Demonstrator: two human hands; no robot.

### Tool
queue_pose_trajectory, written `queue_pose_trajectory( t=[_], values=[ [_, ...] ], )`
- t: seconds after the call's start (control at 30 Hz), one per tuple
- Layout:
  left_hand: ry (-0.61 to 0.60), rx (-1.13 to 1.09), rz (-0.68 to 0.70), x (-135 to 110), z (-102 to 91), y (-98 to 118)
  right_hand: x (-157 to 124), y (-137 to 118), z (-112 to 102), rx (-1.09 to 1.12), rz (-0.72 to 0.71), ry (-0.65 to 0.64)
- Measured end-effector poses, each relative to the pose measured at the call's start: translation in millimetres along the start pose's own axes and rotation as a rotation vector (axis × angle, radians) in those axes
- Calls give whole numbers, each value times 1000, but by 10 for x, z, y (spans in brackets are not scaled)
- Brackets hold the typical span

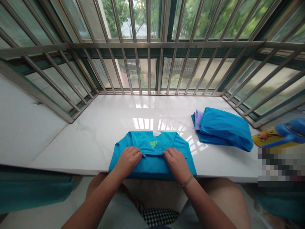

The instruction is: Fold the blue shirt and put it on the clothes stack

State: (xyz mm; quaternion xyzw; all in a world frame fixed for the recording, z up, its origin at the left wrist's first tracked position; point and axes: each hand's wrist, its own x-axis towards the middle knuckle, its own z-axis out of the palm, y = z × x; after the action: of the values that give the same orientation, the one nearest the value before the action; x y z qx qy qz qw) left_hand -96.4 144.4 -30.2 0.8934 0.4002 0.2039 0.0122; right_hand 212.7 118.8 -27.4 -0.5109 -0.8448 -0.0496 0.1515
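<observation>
The left hand (130, 157) and right hand (176, 160) each have a closed grip on the turned edge of a bright blue shirt (152, 167), fingertips on top and thumbs mostly hidden, one hand toward either end of that edge. Both hands are back-up, wrists apart, with the forearms slanting inward from the bottom of the view; a thin bracelet (186, 182) circles the right wrist. The shirt lies at the front edge of a glossy white sill (83, 127), its nearest part reaching that edge, with yellow-green lettering (153, 144) upside down to the wearer and a white tag (156, 134) at the far side. To the right, well apart from the hands, rests a folded blue bundle (224, 128) with lilac cloth (198, 120) showing at its left end; beyond it a blue and yellow object (283, 133) enters at the right side. Metal bars (149, 73) enclose the sill on three sides, with windows behind them and green foliage (212, 19) outside
</observation>
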Motion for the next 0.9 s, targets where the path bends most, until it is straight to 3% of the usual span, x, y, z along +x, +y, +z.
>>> queue_pose_trajectory(
  t=[0.17, 0.27, 0.47, 0.63, 0.8, 0.9],
  values=[
    [59, 42, 13, -50, 54, 66, -54, -9, -67, 13, -16, 80],
    [60, 20, 17, -78, 67, 70, -120, -6, -70, 58, -53, 60],
    [-36, -7, 65, -102, 10, 42, -216, -4, -36, 84, -85, -7],
    [-134, -90, 45, -23, -159, 8, -137, 93, -163, 169, -42, 8],
    [-89, -33, -145, 397, -320, -404, 332, 497, -215, 67, 209, 20],
    [-312, 39, -311, 774, -376, -787, 692, 757, -206, 30, 347, -232]
  ],
)
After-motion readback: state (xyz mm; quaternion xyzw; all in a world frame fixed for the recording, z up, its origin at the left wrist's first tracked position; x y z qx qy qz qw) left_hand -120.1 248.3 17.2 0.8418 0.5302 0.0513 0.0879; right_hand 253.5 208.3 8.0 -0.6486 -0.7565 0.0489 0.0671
